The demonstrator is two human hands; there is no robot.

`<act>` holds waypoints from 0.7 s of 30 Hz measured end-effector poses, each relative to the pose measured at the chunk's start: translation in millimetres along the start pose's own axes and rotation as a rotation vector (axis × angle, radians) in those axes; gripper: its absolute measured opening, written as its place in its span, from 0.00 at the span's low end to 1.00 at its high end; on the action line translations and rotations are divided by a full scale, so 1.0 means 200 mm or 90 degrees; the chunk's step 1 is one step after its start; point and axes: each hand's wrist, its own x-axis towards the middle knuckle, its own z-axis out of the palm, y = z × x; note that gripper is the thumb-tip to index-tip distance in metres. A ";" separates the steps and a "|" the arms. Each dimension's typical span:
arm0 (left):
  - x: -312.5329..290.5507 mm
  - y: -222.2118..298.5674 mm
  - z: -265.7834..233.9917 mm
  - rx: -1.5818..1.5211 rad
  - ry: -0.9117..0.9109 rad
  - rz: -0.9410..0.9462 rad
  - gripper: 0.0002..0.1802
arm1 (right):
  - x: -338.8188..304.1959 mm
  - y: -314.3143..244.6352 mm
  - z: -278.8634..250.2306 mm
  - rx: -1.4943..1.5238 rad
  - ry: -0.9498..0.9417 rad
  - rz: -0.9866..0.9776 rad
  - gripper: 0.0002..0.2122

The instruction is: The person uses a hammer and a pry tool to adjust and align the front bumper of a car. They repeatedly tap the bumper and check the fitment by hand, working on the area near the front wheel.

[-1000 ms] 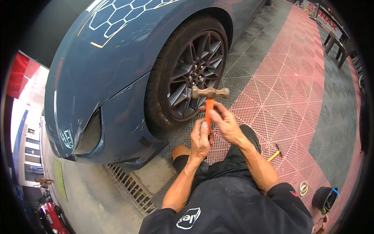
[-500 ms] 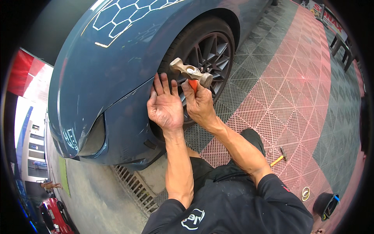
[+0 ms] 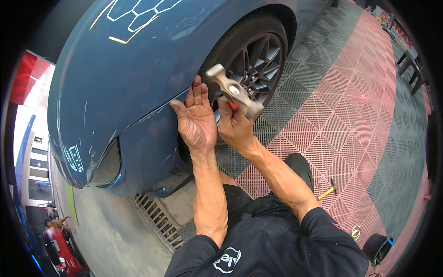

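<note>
My right hand (image 3: 236, 130) is wrapped round the short visible bit of an orange handle. Above the fist sits the worn metal head of the hammer (image 3: 226, 84), in front of the wheel. Beside it, my left hand (image 3: 198, 124) is open, palm turned toward me, thumb spread away. Its fingertips reach the edge of the wheel arch on a blue-grey car (image 3: 134, 87); whether they press on the panel I cannot tell. A dark multi-spoke wheel (image 3: 260, 64) stands just behind the hammer. Light scratch-like marks show along the seam between fender and bumper.
A second hammer (image 3: 326, 192) with a yellow handle lies on the red and grey grid floor tiles (image 3: 341, 138), right of my knee. Farther right are a tape roll (image 3: 355, 232) and a black bucket (image 3: 377, 248). A drain grate (image 3: 157, 217) runs below the bumper. A dark stool (image 3: 410, 69) stands far right.
The hammer head has tipped, its right end now lower and nearer my wrist. My left thumb has spread outward from the palm. The view has shifted slightly.
</note>
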 end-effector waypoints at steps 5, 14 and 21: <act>0.01 0.01 -0.04 0.001 0.018 -0.013 0.34 | 0.04 -0.02 0.02 -0.015 0.022 -0.026 0.10; 0.01 -0.01 0.01 0.021 0.031 0.020 0.35 | 0.06 0.02 -0.02 -0.077 0.029 -0.059 0.09; 0.00 -0.02 0.01 0.038 0.030 0.033 0.35 | 0.07 0.01 -0.05 -0.087 -0.005 -0.029 0.09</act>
